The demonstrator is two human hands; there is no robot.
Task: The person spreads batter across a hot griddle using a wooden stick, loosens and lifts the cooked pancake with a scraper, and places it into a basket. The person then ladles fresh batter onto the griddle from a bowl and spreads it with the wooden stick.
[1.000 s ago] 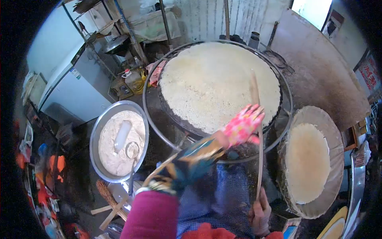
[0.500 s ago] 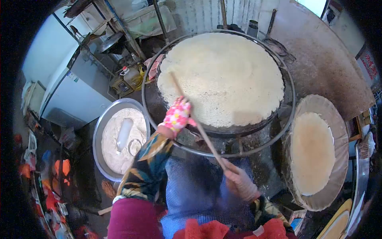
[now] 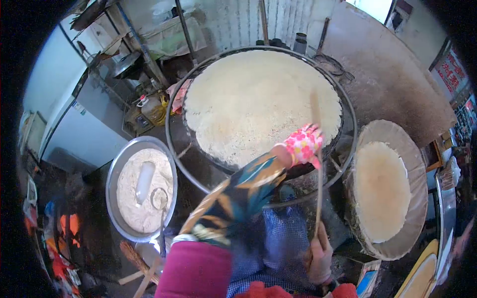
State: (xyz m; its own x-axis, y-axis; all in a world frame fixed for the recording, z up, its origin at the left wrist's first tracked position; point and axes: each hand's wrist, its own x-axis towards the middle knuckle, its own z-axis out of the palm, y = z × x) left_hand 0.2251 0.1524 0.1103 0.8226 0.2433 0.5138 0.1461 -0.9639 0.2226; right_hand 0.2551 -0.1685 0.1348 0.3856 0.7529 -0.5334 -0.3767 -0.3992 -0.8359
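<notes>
Here you are, left hand out over the near right edge of the griddle, its gloved fingers closed around the middle of the stick, as far as the blur lets me tell. Your right hand is down by your lap, bare fingers clamped on the near end. And the sheet, pale and wide, lies on the griddle beyond and to the left of those gloved fingers, with the stick's far end blurred over its right side!

Now, the danger spots. Lean too hard through the left fingers and that far end could dig in and tear the sheet; the speckled patch just left of the glove looks thinnest. Swing too wide to the right and you might drag the rim of it off the griddle. The ring runs under the stick between your two hands, so a low right hand could knock the shaft on it and jerk the tip. Watch that left wrist, too: it's close over the griddle, and if the metal's hot, a dip means a burn. Back behind your left elbow, the ladle pokes out over the bowl; a careless sleeve could catch it.
</notes>
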